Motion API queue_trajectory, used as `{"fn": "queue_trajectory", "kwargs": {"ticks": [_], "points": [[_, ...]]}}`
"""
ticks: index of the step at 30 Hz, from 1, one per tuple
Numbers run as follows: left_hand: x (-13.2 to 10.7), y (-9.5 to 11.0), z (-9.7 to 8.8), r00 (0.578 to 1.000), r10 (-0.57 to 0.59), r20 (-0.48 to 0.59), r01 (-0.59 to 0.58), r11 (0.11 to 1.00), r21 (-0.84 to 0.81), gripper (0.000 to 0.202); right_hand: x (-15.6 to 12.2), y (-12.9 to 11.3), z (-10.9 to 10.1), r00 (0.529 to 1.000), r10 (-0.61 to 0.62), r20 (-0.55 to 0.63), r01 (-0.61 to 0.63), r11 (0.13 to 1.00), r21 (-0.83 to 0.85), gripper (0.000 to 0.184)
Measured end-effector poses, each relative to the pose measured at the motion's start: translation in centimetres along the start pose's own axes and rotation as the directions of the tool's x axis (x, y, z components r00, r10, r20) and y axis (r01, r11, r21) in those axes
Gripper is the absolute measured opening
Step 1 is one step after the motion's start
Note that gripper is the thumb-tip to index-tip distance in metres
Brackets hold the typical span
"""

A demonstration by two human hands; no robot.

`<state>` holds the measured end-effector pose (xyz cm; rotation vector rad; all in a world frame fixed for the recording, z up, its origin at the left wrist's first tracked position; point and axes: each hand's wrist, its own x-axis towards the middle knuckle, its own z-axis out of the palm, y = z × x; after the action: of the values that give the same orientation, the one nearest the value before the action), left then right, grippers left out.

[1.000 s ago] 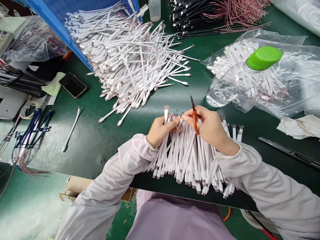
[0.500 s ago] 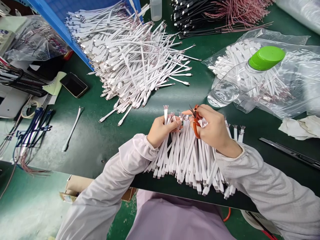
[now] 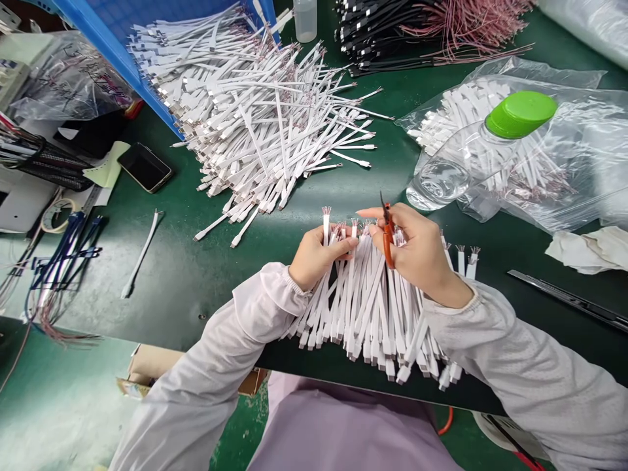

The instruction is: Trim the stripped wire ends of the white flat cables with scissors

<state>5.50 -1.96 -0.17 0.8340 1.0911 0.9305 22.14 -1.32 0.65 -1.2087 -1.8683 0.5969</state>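
Observation:
Short white flat cables (image 3: 366, 294) lie side by side along the front edge of the green table (image 3: 196, 275). Their connectors point toward me, and thin bare wires fan out at the far ends. My left hand (image 3: 321, 254) is closed, pinching one white cable near its wire end between thumb and fingers. Orange-handled snips (image 3: 388, 239) sit in my right hand (image 3: 417, 252), which is wrapped around them with the blades pointing up and away. Its index finger stretches left above the wire ends. The right hand hides part of the cable row.
A large heap of white cables (image 3: 275, 111) spills from a blue bin (image 3: 118, 59). A green-capped clear bottle (image 3: 451, 163) lies on a bag of cables (image 3: 579, 150). A phone (image 3: 145, 167), a loose cable (image 3: 141, 255) and a black box cutter (image 3: 564, 297) lie farther out.
The snips have turned more upright in my right hand, their blades swinging away from the wire ends. My left hand has hardly moved.

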Motion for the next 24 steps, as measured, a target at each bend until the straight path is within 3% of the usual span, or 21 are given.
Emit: {"fn": "queue_trajectory", "kwargs": {"ticks": [5,9,13,18,24], "points": [[0.00,0.05,0.14,1.000,0.005,-0.008,-0.005,1.000,0.027,0.028,0.20,-0.12,0.01,0.998,-0.056,0.042,0.057,0.997,-0.045,0.014],[0.06,-0.13,0.17,1.000,0.009,-0.025,-0.008,0.999,0.039,0.027,0.23,-0.13,0.01,0.997,-0.069,-0.017,0.067,0.993,-0.097,0.014],[0.09,-0.24,0.09,1.000,0.017,-0.024,-0.016,1.000,0.024,0.027,0.15,-0.15,0.04,0.996,-0.032,-0.082,0.026,0.997,-0.069,0.015],[0.08,-0.34,-0.09,1.000,-0.009,0.012,0.009,1.000,-0.002,0.018,0.33,-0.04,0.27,0.995,0.097,-0.039,-0.097,0.995,-0.013,0.009],[0.13,-0.30,-0.08,1.000,-0.031,0.003,0.031,0.998,-0.056,0.018,0.43,0.40,0.19,0.995,0.056,-0.077,-0.064,0.993,-0.104,0.006]]}}
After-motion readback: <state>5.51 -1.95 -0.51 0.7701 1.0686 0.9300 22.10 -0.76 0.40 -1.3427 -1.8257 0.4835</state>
